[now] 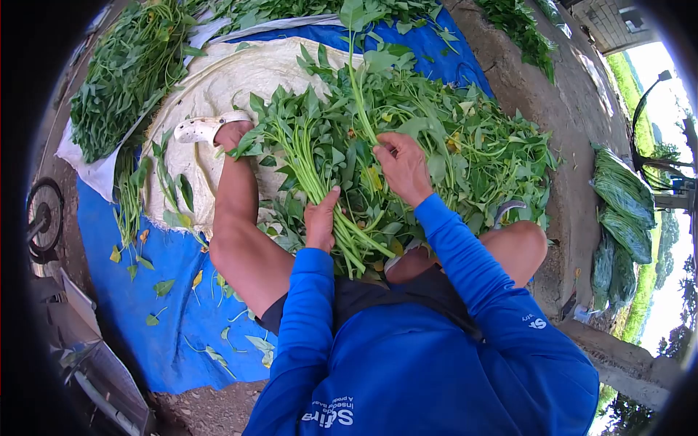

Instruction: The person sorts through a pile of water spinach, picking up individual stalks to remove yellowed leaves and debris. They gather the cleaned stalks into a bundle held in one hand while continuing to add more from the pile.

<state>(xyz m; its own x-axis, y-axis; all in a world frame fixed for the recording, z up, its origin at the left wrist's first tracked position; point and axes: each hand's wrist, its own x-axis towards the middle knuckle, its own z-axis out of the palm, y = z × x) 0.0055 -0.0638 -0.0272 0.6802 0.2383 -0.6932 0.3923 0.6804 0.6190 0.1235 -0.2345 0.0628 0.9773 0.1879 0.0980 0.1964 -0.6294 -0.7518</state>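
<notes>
As hands (pixel 321 219) hold green stems (pixel 308 173), leaves (pixel 476 127) around

Blue tarp (pixel 138 291): smooth plastic look, slight sheen, creased. Pale sheet (pixel 196 98): woven, matt, rough, frayed near edge. Blue shirt (pixel 429 363): soft cloth. White shoe (pixel 195 131): smooth, plastic-looking, perforated. Ground at right (pixel 582 145): matt, rough.
</notes>
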